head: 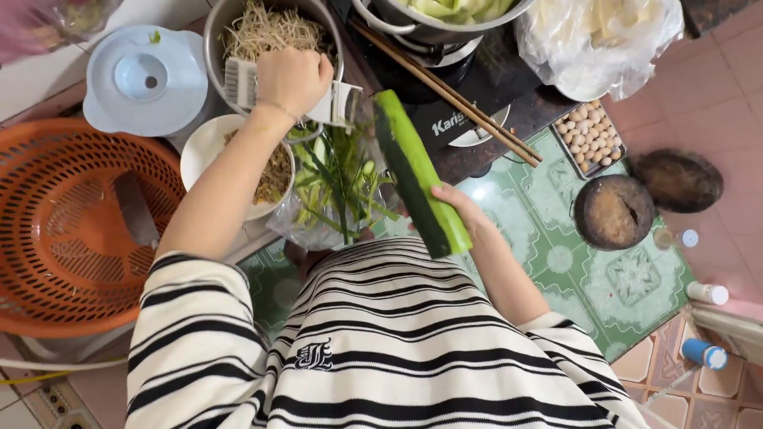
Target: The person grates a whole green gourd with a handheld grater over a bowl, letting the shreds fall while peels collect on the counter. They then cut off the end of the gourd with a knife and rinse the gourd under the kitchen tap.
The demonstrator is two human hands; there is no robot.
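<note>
My left hand [292,79] is closed around a white-handled metal slicer [340,103], held over the rim of a steel pot of pale sprouts [270,32]. My right hand [455,208] grips the lower end of a long green gourd [413,179], partly peeled. The gourd is tilted, and its top end touches the slicer blade. Below them lies a clear bag of green peelings and stems [338,187]. A white bowl of shredded bits [208,147] sits under my left forearm.
An orange colander [56,262] with a knife [135,210] in it stands at the left. A stove [493,79] carries a pot of green pieces [445,12] and chopsticks [469,107]. At the right are a tray of small eggs [590,135], two dark round bowls [613,210], and bottles [707,292].
</note>
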